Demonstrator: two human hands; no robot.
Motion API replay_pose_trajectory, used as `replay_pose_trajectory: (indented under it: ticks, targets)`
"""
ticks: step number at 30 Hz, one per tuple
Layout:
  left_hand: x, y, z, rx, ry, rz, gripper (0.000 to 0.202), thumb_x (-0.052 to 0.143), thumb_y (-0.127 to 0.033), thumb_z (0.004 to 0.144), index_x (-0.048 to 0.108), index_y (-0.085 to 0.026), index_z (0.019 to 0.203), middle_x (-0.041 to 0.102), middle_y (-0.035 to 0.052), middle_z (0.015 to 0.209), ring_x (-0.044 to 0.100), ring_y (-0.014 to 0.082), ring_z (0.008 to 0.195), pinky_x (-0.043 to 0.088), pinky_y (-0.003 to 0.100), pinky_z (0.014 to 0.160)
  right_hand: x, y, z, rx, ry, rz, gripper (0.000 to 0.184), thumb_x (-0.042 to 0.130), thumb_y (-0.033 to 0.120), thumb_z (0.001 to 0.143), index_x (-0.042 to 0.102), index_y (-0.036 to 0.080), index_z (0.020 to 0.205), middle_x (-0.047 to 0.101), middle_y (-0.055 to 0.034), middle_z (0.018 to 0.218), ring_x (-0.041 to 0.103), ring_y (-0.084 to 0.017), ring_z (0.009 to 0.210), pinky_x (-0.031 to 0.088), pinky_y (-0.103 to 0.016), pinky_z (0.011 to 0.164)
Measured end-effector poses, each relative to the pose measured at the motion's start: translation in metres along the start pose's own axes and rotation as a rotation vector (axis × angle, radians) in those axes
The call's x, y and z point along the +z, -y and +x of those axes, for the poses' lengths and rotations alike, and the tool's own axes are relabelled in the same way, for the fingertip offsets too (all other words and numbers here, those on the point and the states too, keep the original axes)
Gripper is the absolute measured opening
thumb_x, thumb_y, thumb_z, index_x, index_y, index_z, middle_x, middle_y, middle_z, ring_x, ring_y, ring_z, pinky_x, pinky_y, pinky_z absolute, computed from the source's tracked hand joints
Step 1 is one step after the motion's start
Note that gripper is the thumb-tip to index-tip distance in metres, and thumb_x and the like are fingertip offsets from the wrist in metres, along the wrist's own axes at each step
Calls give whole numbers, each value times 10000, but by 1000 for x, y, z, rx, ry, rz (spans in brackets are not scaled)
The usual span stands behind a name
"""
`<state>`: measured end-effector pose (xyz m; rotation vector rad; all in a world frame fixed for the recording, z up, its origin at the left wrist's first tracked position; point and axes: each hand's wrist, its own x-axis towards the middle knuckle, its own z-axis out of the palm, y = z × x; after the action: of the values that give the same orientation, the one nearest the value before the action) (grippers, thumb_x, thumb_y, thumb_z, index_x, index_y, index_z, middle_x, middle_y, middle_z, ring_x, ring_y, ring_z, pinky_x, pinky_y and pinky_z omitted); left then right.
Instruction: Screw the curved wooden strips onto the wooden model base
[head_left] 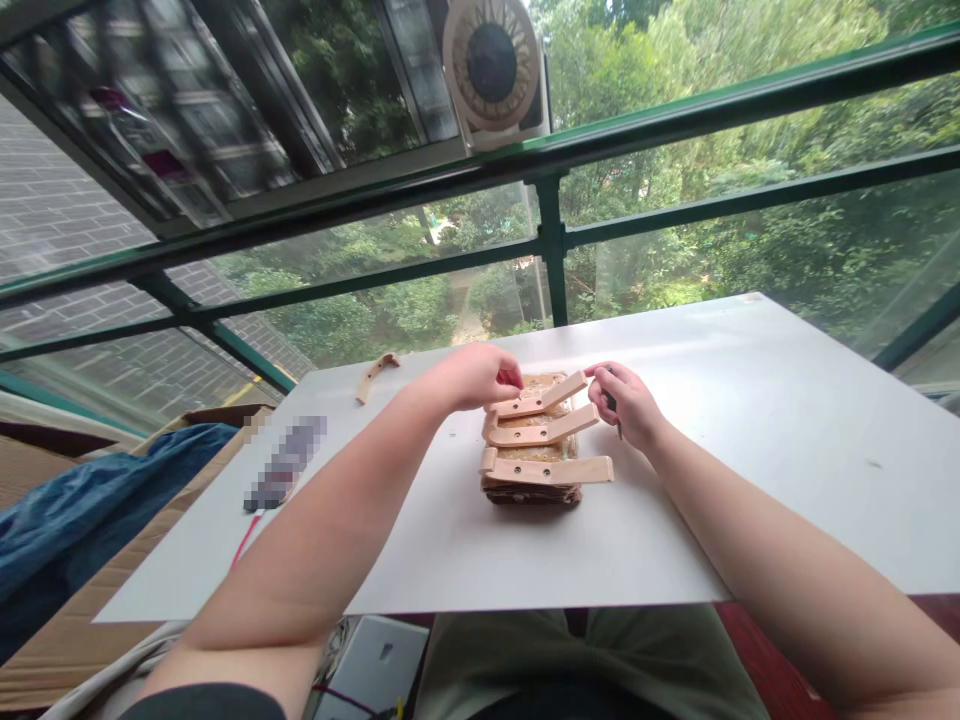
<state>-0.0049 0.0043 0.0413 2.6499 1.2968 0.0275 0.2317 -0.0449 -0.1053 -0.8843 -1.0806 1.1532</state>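
Observation:
Three bent wooden hooks (pixel 547 470), each with two dark screws or screw holes, lie side by side across a brown, tape-wrapped block (pixel 532 494) on the table. At the block's far left corner, my left hand (pixel 487 376) is closed, fingertips pinched together by the farthest hook; anything between them is hidden. My right hand (pixel 628 402) is wrapped round a dark, thin tool (pixel 610 392) whose narrow end points down toward the table. Its index finger reaches to the raised right end of the farthest hook. Another curved wooden hook (pixel 372 380) lies apart at the table's far left.
The white table (pixel 780 480) stands against a green-framed window (pixel 551 240). A blurred-out dark object (pixel 289 462) with a red cord lies on its left side. A cardboard box (pixel 112 530) holding blue cloth (pixel 112 490) is beside the table. A round fan-like object (pixel 492 62) sits above.

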Motion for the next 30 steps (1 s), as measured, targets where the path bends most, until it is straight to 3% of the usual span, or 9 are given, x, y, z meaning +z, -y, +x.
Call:
replay_pose_trajectory:
  ticks: [8, 16, 30]
  targets:
    - [-3, 0, 7, 21, 37, 71, 171, 651, -296, 753, 796, -296, 843, 797, -32, 929, 698, 175, 834, 475, 244, 693, 0, 2, -1, -1, 68, 33, 339, 635, 509, 899, 603, 204, 1044, 562, 57, 605, 320, -43, 368, 182, -231, 399]
    - [1, 1, 16, -25, 97, 134, 184, 667, -322, 703, 800, -303, 829, 795, -18, 871, 679, 177, 755, 449, 248, 615, 7, 11, -7, 10, 173, 55, 387, 674, 466, 875, 657, 179, 1134, 528, 53, 636, 299, -38, 409, 168, -233, 411]
    - [7, -1, 16, -127, 192, 104, 217, 679, -320, 665, 797, -278, 842, 783, -21, 856, 665, 164, 766, 438, 233, 604, 14, 16, -9, 4, 132, 33, 347, 722, 433, 861, 673, 154, 1062, 513, 49, 639, 316, -26, 423, 193, -220, 402]
